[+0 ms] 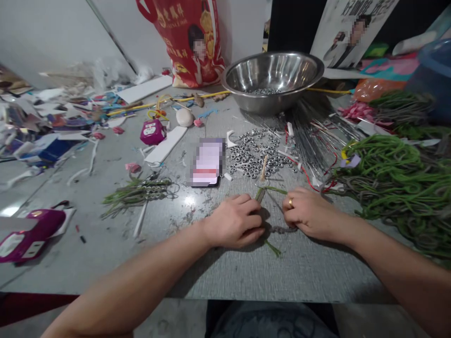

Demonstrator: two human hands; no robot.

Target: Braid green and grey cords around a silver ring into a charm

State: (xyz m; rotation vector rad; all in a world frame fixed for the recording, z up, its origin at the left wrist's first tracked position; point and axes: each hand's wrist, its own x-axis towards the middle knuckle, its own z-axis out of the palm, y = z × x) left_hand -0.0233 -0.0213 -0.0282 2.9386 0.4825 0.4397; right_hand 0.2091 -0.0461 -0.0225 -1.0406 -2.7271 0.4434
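Note:
My left hand and my right hand rest side by side on the grey table, near its front edge. Both have their fingers curled closed around a green cord threaded with small metal rings. The ringed stretch lies on the table between the two hands, and green ends stick out above and below them. My right hand wears a gold ring. Just beyond the hands lies a loose heap of metal nuts.
A steel bowl with more nuts stands at the back. Green cords pile up at the right beside a bundle of wires. A phone, a finished green bundle, purple gadgets and scraps lie left.

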